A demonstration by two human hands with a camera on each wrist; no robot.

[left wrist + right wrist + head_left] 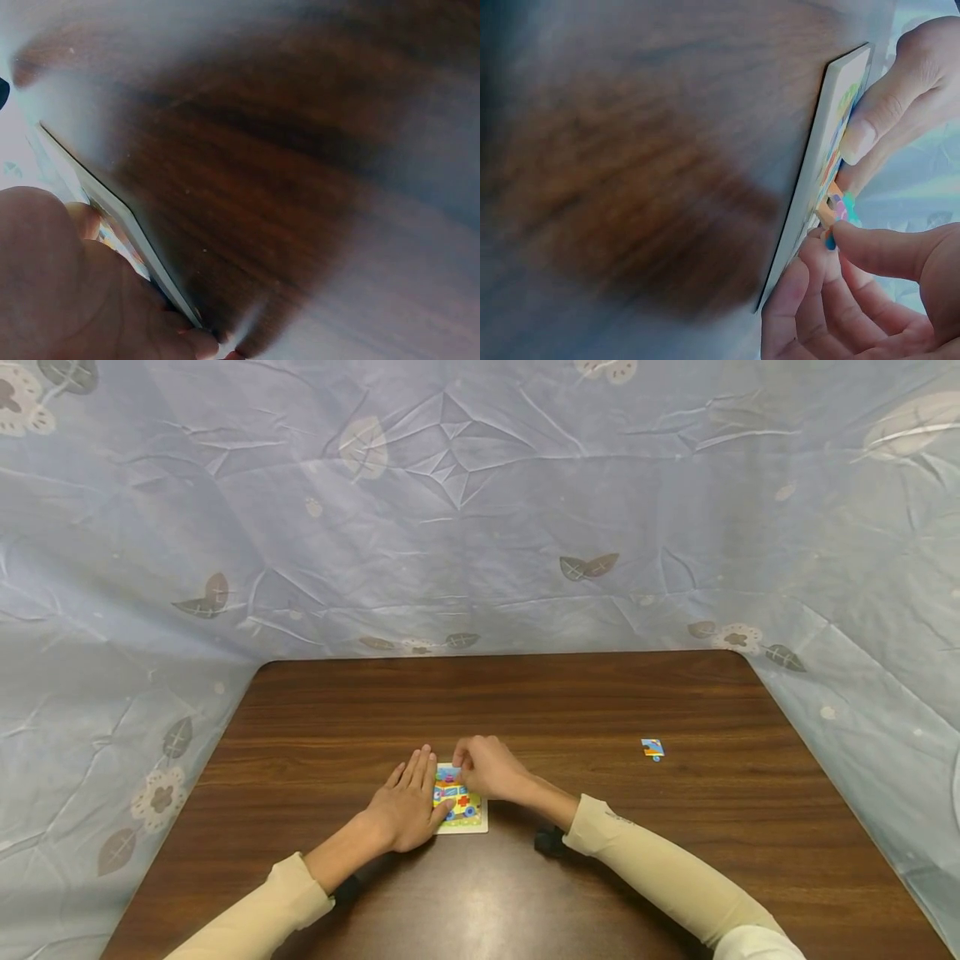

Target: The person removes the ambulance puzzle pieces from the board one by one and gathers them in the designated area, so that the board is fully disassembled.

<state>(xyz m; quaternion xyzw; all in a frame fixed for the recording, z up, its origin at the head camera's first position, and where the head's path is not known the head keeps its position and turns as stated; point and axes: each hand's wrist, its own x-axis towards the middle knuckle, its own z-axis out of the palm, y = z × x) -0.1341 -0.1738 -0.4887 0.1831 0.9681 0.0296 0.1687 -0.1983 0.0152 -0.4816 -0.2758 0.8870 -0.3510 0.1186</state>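
A small jigsaw puzzle (465,817) in a pale frame, its picture showing a yellow vehicle with a red cross, lies on the table. My left hand (405,814) rests along its left side with straight fingers, the thumb reaching over the picture. At the puzzle's upper right, my right hand (489,768) pinches a colourful puzzle piece (838,208) between thumb and fingers. In the right wrist view the piece stands tilted up from the puzzle's surface, close to the left thumb (861,139). The left wrist view shows the frame's edge (131,217) beside the left palm.
Another puzzle piece (652,747), blue and orange, lies apart on the right side of the brown wooden table (337,710). Patterned grey-blue cloth (480,527) hangs behind and at both sides of the table.
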